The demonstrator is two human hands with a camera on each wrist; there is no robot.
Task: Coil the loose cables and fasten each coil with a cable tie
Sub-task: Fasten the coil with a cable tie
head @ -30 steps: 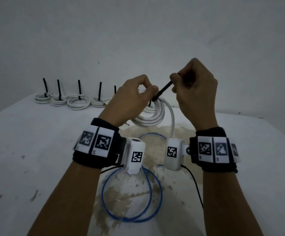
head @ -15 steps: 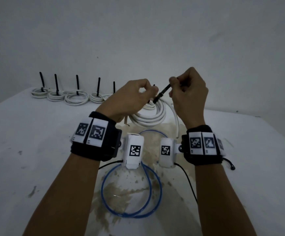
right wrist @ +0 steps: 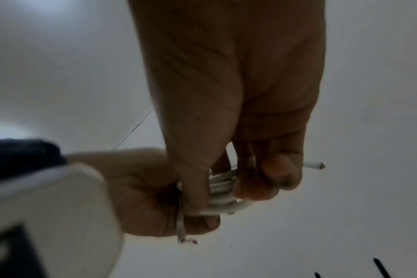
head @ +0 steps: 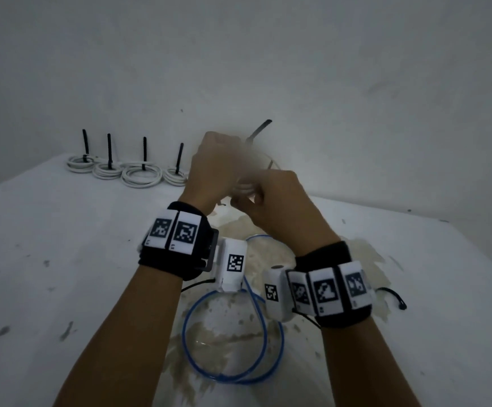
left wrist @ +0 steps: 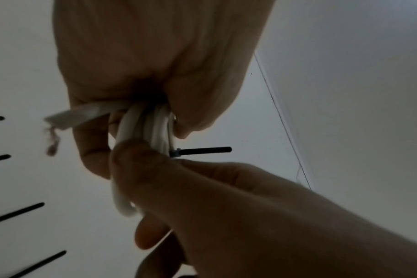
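Note:
Both hands hold a white cable coil [head: 243, 188] in the air above the table. My left hand [head: 224, 171] grips it in a fist from the left, seen close up as the coil [left wrist: 141, 129] running through curled fingers. My right hand [head: 258, 201] pinches the same coil [right wrist: 223, 190] from the near side, thumb pressed on the strands. A black cable tie [left wrist: 204, 150] circles the coil, its tail [head: 259, 131] sticking up and right, free of both hands. A loose blue cable [head: 184, 330] lies in a loop on the table under my wrists.
Several white coils [head: 141, 176], each with an upright black tie tail, stand in a row at the table's back left by the wall. A brown stain [head: 268, 251] covers the table's middle. A thin black cord [head: 397, 299] trails from my right wristband.
My right hand let go of the tie's tail and dropped to pinch the coil from the near side. The left hand rose with the coil, and the tail now points up freely.

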